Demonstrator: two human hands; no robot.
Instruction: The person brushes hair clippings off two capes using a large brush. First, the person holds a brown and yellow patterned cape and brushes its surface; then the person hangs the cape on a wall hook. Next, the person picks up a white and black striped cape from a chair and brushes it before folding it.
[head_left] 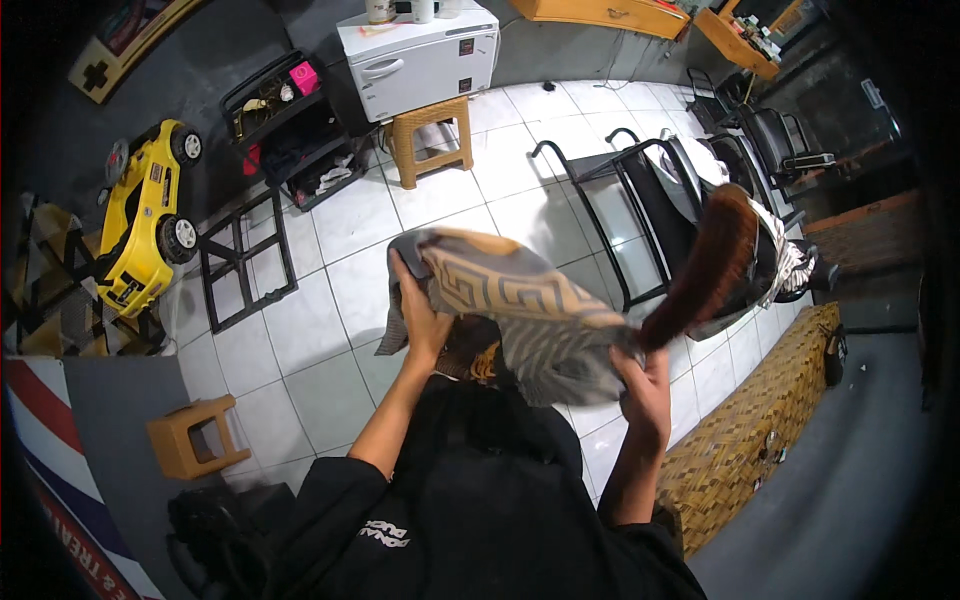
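Note:
A grey and tan cloth point(515, 300) with a key-like pattern is stretched between my two hands in front of my body. My left hand point(424, 325) grips its left end, the thumb on the near side and the other fingers mostly behind the fabric. At the right end, my right hand point(646, 388) is closed on the cloth. A long brush with dark brown bristles point(712, 255) slants up and right from that same hand. Its handle is hidden by the hand and fabric. The cloth and brush are slightly blurred.
A black chair point(675, 215) stands ahead right, above a woven mat point(760, 430). A white cabinet point(420, 65) rests on a tan stool point(432, 135). At left are a black trolley point(290, 125), a yellow toy car point(145, 215), a black frame point(245, 255) and another stool point(195, 440).

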